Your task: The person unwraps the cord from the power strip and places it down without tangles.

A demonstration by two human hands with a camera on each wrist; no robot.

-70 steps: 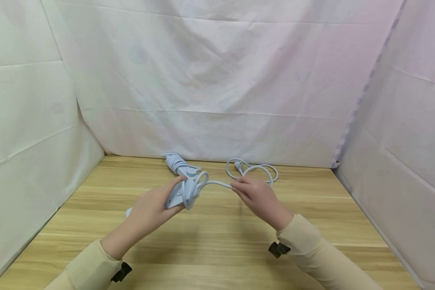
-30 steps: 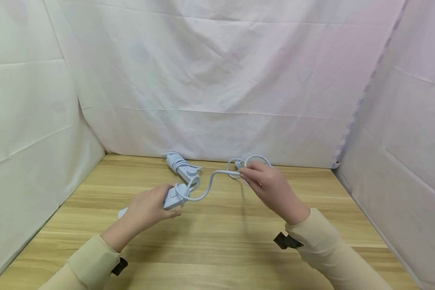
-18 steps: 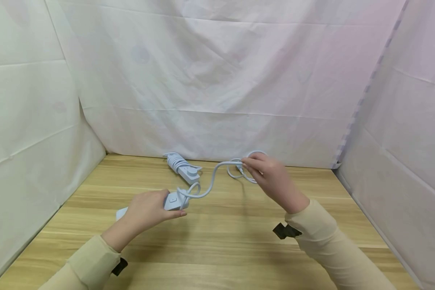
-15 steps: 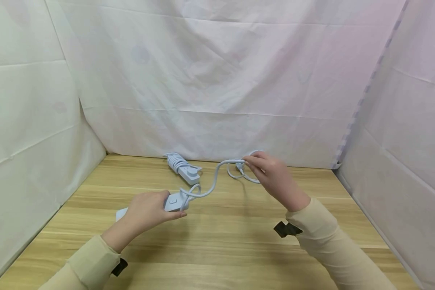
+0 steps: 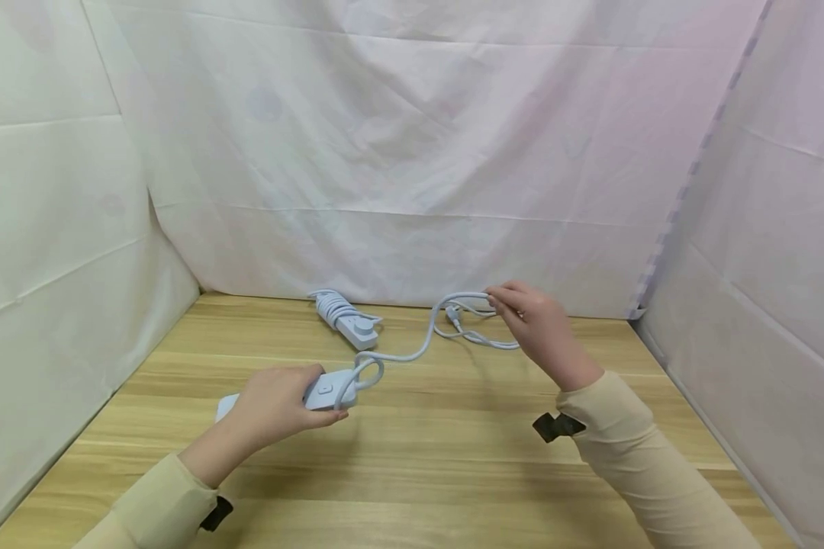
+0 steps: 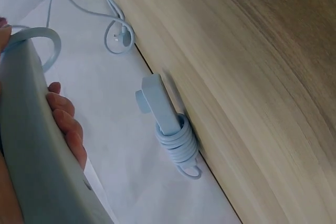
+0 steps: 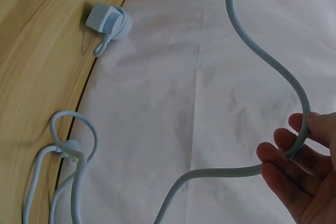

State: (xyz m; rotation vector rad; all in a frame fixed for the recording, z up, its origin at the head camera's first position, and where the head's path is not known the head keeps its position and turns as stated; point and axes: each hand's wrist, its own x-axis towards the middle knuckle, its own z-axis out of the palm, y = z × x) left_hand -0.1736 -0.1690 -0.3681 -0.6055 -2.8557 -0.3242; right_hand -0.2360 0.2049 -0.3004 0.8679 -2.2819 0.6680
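My left hand [image 5: 272, 406] grips a white power strip [image 6: 44, 145] above the table, its fingers wrapped along the side in the left wrist view. A loop of the cord passes over the strip's end near my thumb. From there the power cord [image 5: 429, 333] runs slack in an S-curve to my right hand [image 5: 541, 324], which pinches it between thumb and fingers [image 7: 283, 174]. Past that pinch, the rest of the cord drops to the table, where its plug [image 5: 452, 314] lies among loose loops.
A second power strip [image 5: 357, 332], its cord [image 5: 335, 308] wound tightly around one end, lies at the back of the wooden table [image 5: 412, 473]. White cloth [image 5: 412, 152] hangs behind and along both sides.
My right hand has moved right and away along the cord, drawing it out from the strip. Fewer loops lie around the strip's end. My left hand has shifted slightly left and lower, still holding it.
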